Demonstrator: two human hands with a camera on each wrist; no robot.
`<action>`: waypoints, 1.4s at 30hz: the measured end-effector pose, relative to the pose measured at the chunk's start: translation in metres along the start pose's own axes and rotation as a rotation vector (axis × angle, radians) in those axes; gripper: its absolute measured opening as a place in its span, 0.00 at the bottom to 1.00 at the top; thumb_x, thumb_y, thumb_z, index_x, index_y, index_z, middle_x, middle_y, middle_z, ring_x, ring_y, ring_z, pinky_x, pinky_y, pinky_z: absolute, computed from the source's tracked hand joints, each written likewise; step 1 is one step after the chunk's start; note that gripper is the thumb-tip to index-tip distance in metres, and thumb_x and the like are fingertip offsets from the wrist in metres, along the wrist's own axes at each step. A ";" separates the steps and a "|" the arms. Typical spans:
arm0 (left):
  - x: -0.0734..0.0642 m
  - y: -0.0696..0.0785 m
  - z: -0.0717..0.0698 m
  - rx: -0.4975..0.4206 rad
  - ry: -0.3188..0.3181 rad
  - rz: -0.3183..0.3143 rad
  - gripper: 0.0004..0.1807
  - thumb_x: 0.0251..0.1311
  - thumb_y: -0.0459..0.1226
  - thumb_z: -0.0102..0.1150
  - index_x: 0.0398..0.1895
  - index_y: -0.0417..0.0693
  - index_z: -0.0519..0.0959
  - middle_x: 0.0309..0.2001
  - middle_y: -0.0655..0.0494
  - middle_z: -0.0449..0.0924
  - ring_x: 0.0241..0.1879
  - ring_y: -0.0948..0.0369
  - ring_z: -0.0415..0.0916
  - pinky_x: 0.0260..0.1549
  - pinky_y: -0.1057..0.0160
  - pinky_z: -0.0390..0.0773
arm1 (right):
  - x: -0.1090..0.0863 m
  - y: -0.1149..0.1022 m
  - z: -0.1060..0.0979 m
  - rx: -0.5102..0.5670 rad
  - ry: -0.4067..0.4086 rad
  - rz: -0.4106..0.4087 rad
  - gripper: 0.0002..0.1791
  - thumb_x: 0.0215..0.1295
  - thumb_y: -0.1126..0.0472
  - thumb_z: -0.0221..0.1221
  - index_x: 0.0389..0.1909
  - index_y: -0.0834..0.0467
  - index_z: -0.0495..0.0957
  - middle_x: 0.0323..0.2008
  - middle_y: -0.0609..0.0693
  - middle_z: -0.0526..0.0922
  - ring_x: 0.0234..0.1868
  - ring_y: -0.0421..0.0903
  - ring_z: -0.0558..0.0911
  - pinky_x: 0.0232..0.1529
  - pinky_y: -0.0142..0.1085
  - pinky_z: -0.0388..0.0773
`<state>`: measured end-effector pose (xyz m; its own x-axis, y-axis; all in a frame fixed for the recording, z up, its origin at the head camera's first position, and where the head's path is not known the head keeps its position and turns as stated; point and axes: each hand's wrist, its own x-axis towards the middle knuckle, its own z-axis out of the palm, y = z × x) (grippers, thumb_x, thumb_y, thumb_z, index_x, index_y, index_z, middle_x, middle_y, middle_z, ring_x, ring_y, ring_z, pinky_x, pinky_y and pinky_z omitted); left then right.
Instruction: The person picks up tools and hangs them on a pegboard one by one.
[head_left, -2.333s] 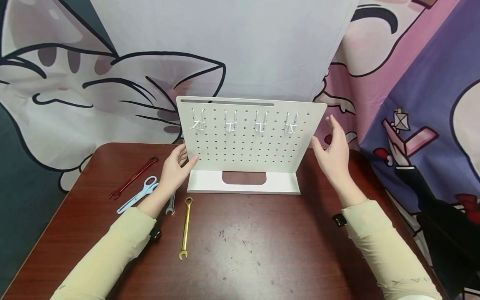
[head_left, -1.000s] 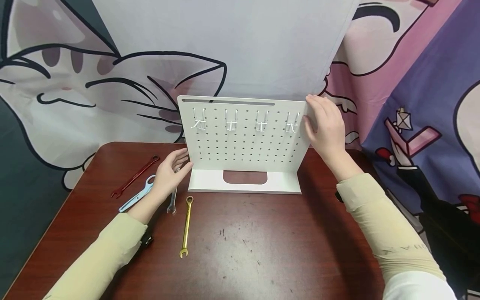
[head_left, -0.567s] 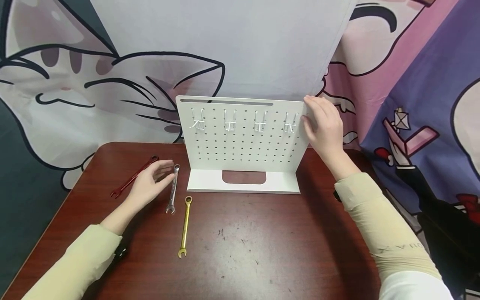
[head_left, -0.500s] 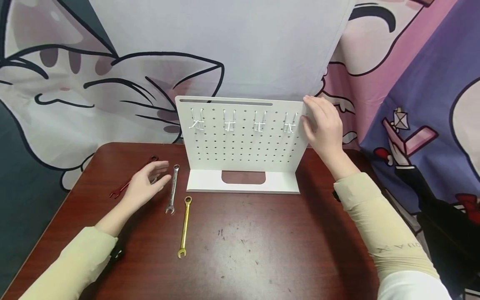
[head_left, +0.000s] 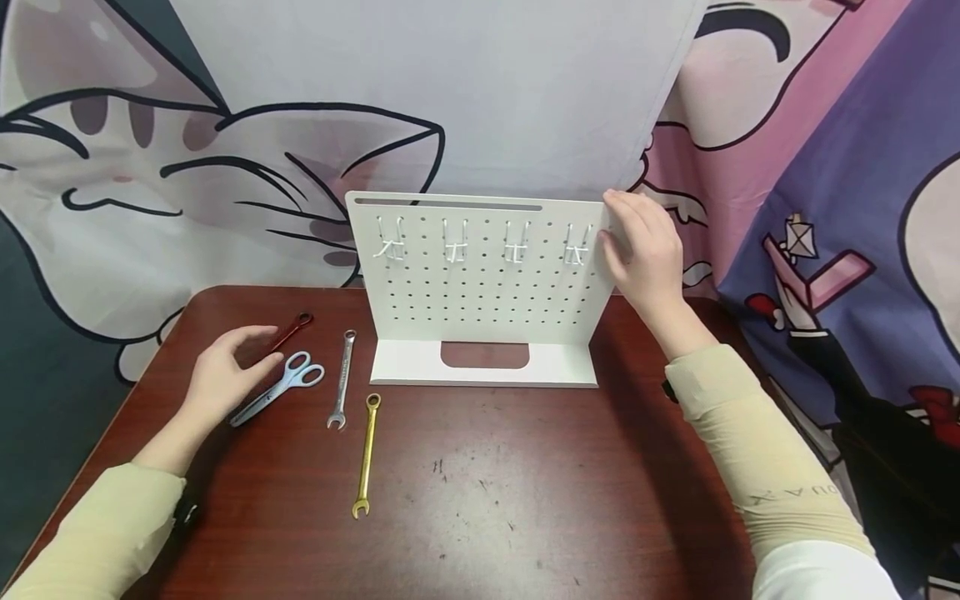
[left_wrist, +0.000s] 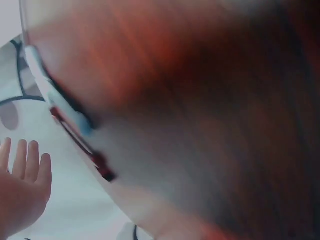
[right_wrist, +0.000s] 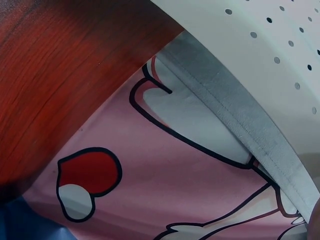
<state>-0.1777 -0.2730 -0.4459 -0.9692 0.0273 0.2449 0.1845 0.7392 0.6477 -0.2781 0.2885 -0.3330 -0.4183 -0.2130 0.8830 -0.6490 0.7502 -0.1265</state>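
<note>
A white pegboard stand [head_left: 480, 292] with several white hooks [head_left: 455, 246] stands upright at the back of the table. My right hand [head_left: 648, 254] grips its upper right edge, thumb on the front face. In the right wrist view only a sliver of that hand shows beside the perforated panel [right_wrist: 255, 35]. Off to the left, my left hand [head_left: 225, 375] hovers with loosely bent fingers and holds nothing. It covers part of a red wrench [head_left: 292, 329]. Light blue scissors [head_left: 277, 387] lie just right of it. In the left wrist view its fingers look straight, apart from the scissors [left_wrist: 62, 97].
A silver wrench [head_left: 342, 379] and a gold wrench [head_left: 367, 454] lie left of centre on the brown table [head_left: 525, 500]. Behind the table hangs a printed cloth [head_left: 540, 100], close to the board's back.
My left hand has left the board's lower left edge and moved left across the silver wrench and scissors to the red wrench. My right hand has taken hold of the board's upper right edge.
</note>
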 end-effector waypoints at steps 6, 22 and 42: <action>0.003 -0.014 -0.002 0.062 -0.003 0.010 0.24 0.65 0.30 0.70 0.63 0.33 0.78 0.60 0.28 0.78 0.61 0.34 0.73 0.56 0.31 0.73 | 0.001 0.000 -0.001 -0.003 0.000 -0.001 0.24 0.66 0.72 0.66 0.63 0.62 0.83 0.60 0.60 0.87 0.63 0.60 0.83 0.75 0.51 0.73; 0.013 -0.047 0.001 0.145 -0.095 -0.041 0.24 0.65 0.31 0.71 0.61 0.28 0.78 0.54 0.25 0.80 0.52 0.32 0.79 0.51 0.30 0.77 | 0.002 -0.001 -0.001 0.007 -0.003 -0.001 0.23 0.66 0.72 0.66 0.63 0.62 0.83 0.59 0.61 0.87 0.63 0.60 0.83 0.76 0.46 0.72; 0.018 -0.046 0.009 0.167 -0.003 -0.099 0.14 0.65 0.32 0.73 0.47 0.28 0.86 0.39 0.32 0.89 0.38 0.41 0.86 0.35 0.68 0.71 | 0.000 -0.001 -0.001 -0.003 -0.001 0.000 0.23 0.66 0.72 0.66 0.63 0.62 0.83 0.59 0.61 0.87 0.63 0.60 0.83 0.76 0.46 0.72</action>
<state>-0.2046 -0.3006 -0.4776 -0.9817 -0.0492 0.1842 0.0591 0.8400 0.5393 -0.2768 0.2879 -0.3321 -0.4185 -0.2137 0.8827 -0.6472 0.7521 -0.1248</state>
